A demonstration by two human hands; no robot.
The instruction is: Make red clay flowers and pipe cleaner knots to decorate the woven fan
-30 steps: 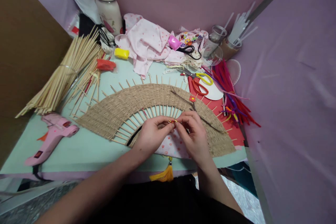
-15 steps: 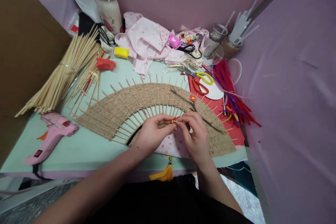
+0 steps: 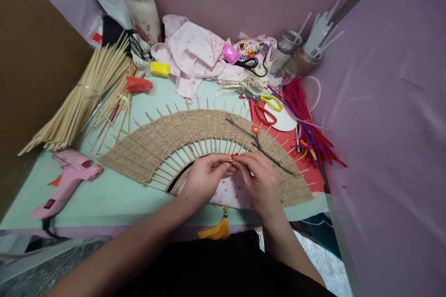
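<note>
Between the fingertips of my left hand (image 3: 202, 177) and my right hand (image 3: 259, 177) is a small red and yellow clay piece (image 3: 230, 159), partly hidden by the fingers. Both hands are closed in a pinch on it. They hover over the lower middle of a woven fan (image 3: 195, 123) with thin stick ribs. A brown twig (image 3: 273, 158) lies across the fan's right side, with a red flower (image 3: 255, 129) on it. Below my hands, pink dotted fabric (image 3: 232, 192) covers the fan's base, and a yellow tassel (image 3: 218, 229) hangs at the table edge.
At the left lie a pink glue gun (image 3: 66, 181) and a bundle of sticks (image 3: 81, 97). Scissors (image 3: 263, 102), red card (image 3: 315, 178) and pipe cleaners (image 3: 306, 116) lie right. Behind are crumpled fabric (image 3: 195, 51), a bottle (image 3: 141, 9) and clear cups (image 3: 289, 41).
My fingers have shifted slightly around the small clay piece, and its yellow part shows at a different angle. The view has moved a little; the fan and twig stay put.
</note>
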